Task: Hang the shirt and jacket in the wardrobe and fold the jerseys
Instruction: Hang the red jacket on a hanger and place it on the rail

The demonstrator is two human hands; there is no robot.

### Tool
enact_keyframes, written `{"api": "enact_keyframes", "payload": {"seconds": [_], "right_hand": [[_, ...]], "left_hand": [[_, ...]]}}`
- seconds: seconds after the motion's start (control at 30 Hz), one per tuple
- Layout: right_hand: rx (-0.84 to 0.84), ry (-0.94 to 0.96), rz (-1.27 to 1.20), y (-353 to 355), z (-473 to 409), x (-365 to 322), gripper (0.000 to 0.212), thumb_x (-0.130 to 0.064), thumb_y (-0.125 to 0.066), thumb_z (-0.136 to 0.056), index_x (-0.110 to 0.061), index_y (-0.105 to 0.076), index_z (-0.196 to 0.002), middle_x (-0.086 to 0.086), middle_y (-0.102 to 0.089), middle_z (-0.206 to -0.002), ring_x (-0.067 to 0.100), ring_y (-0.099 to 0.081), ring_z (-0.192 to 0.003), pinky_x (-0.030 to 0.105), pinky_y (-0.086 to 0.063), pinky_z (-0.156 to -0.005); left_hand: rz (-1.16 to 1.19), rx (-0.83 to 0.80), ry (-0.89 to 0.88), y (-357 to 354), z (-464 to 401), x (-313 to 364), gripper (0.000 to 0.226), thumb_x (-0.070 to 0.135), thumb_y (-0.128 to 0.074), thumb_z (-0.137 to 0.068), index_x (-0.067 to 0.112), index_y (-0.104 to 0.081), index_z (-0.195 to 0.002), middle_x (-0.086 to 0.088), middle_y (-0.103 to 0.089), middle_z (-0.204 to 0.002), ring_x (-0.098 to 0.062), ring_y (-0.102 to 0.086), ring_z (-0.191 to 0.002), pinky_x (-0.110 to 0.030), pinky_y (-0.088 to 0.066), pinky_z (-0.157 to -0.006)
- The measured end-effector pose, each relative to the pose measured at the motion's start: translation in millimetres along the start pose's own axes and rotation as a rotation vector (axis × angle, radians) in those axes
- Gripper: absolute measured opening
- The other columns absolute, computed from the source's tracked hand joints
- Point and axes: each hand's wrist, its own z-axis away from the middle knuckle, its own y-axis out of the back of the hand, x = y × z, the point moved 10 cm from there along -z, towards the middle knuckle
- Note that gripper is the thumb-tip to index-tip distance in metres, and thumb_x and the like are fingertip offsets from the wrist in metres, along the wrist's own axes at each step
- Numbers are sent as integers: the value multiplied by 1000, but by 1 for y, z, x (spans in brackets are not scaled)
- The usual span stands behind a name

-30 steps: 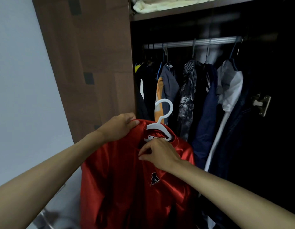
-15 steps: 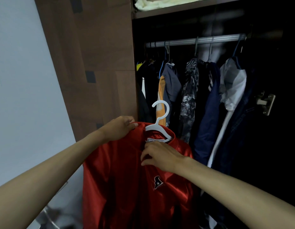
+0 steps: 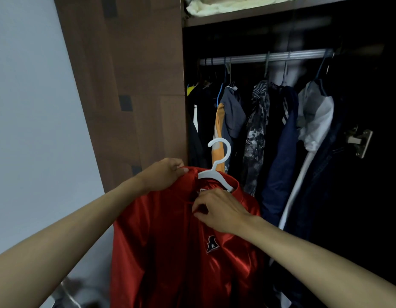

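A shiny red jacket [image 3: 170, 252] with a small dark chest logo hangs on a white plastic hanger [image 3: 218, 165] in front of the open wardrobe. My left hand [image 3: 163, 174] grips the jacket's left shoulder at the collar. My right hand [image 3: 217, 208] pinches the front of the collar just below the hanger. The hanger's hook stands free, well below the metal rail [image 3: 266, 57]. The jacket's lower part runs out of view.
Several garments hang from the rail: dark, orange-and-grey [image 3: 228, 121], patterned grey, navy [image 3: 281, 152] and white. The brown wardrobe side panel [image 3: 135, 85] stands left, a pale wall beyond it. A shelf with pale bedding [image 3: 226, 5] lies above. A metal hinge [image 3: 360, 140] sits at the right.
The jacket and both hands have stayed nearly in place; my right hand's fingers have shifted slightly on the collar. The view has tilted a little.
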Motion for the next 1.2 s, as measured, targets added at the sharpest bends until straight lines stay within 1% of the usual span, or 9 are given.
{"api": "enact_keyframes", "payload": {"seconds": [0.3,0.47,0.57,0.67,0.8,0.9,1.0,1.1,1.2], "right_hand": [[34,39,102,3,3,-1,21,-16,-63,-90,-23,-75,-105,-6,-71,-107,18,-67,-100,33,-50,-78],[-190,-18,-41,5,-1,9,20,-47,-78,-82,-29,-77,-93,-11,-72,-88,5,-65,-84,30,-52,-71],[167,-229,-356,53,-8,44,44,-59,-79,-76,-17,-73,-68,-6,-66,-61,0,-59,-59,35,-54,-63],[518,-437,-357,99,0,86,41,-64,-72,-80,-24,-63,-76,-5,-68,-69,6,-65,-65,39,-55,-67],[436,-361,-417,107,-15,89,21,-42,-69,-94,-26,-56,-97,-1,-72,-81,15,-68,-63,41,-57,-65],[350,-390,-704,101,-22,94,28,-25,-70,-95,-11,-53,-113,10,-77,-87,22,-65,-59,33,-55,-55],[306,-325,-767,101,-30,86,23,-16,-66,-98,7,-65,-103,19,-77,-88,28,-65,-62,27,-55,-54],[310,-286,-716,99,-37,72,16,-16,-69,-96,0,-73,-93,14,-78,-81,25,-72,-65,24,-56,-55],[224,-214,-527,89,-51,48,17,-20,-74,-93,-9,-75,-80,1,-78,-71,14,-72,-58,18,-52,-53]], "left_hand": [[0,1,-21,-2,-1,0,38,31,-55,-101,23,-44,-65,1,-51,-66,-16,-50,-64,-34,-41,-69],[0,24,-56,3,2,-1,36,31,-55,-101,23,-44,-67,2,-52,-68,-16,-52,-66,-37,-44,-72],[22,58,-59,11,6,-6,35,36,-54,-101,22,-45,-70,6,-50,-66,-11,-48,-62,-38,-44,-70],[3,82,-91,15,13,0,33,40,-51,-102,25,-46,-73,8,-51,-65,-6,-50,-61,-37,-47,-72],[-111,143,-128,24,21,8,30,53,-37,-101,33,-44,-80,13,-57,-74,-16,-60,-78,-47,-50,-81],[-165,184,-152,32,28,15,33,62,-29,-99,35,-42,-86,16,-58,-79,-23,-62,-86,-50,-51,-83],[-311,276,-129,44,33,21,26,54,-32,-103,32,-41,-92,7,-64,-90,-33,-64,-91,-43,-50,-74],[-609,424,-192,65,32,47,28,46,-33,-105,23,-47,-99,-2,-68,-96,-33,-66,-90,-39,-43,-71],[-612,439,-140,72,26,63,24,40,-40,-105,17,-48,-100,-10,-68,-92,-40,-66,-86,-38,-38,-67]]}}
